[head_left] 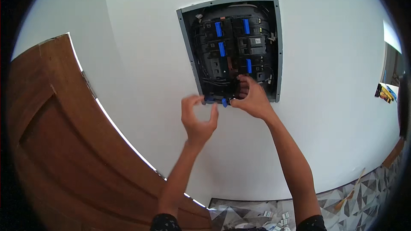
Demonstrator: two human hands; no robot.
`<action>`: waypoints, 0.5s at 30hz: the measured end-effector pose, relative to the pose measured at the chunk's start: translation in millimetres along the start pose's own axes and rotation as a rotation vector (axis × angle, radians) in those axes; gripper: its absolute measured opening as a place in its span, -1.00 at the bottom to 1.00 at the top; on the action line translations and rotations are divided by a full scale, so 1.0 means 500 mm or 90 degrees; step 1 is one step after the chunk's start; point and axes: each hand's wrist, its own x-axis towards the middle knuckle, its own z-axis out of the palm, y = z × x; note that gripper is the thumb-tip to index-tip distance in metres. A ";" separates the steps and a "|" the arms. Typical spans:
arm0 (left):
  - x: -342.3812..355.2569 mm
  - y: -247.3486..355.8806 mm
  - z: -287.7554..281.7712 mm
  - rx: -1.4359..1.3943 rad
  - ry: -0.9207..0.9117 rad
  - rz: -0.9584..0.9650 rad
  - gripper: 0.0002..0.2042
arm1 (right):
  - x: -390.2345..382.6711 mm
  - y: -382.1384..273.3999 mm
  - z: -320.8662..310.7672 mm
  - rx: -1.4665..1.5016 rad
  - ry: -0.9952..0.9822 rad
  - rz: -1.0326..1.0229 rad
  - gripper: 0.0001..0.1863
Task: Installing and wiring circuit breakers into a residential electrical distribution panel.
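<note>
- Nearest to me are my two bare forearms, coming up from six o'clock toward the open grey metal breaker panel (278, 47) set into the white wall (334, 124) at about twelve o'clock.
- Progress, as I judge it — the panel's cover is already off, and several black circuit breakers with blue toggles (219, 29) sit seated in the upper rows. The bottom row looks unfinished: one black breaker with a blue tab (224, 102) sits at the panel's lower lip, not yet pushed home as far as I can tell.
- My right hand (252, 98) is curled at the panel's lower edge, roughly five o'clock of the box. Fingers are tucked into the bottom compartment, thumb on the outside; it seems to grip that low breaker or the wiring just beside it, but the fingertips are hidden, so I cannot tell exactly which.
- My left hand (198, 119) hangs just below the panel's seven o'clock corner — half open, fingers and thumb bent into a loose claw, holding nothing. Its forefinger tip comes very near a small blue piece (209, 99) on the bottom rim; touching or just short, I cannot say.
- At nine o'clock the brown wooden door (55, 145) stands ajar.
- Down at six o'clock small white packets (276, 218) lie scattered on the grey patterned tile floor (368, 192).
</note>
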 end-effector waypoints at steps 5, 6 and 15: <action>-0.024 0.006 0.033 -0.323 -0.094 -0.448 -0.53 | -0.010 -0.018 0.007 -0.125 0.035 -0.065 -0.13; -0.023 0.003 0.040 -0.414 -0.119 -0.527 -0.47 | -0.015 -0.022 0.005 -0.130 0.032 -0.064 -0.13; -0.024 0.012 0.070 -0.684 -0.045 -0.675 -0.22 | -0.036 -0.014 0.019 -0.257 0.072 -0.169 -0.13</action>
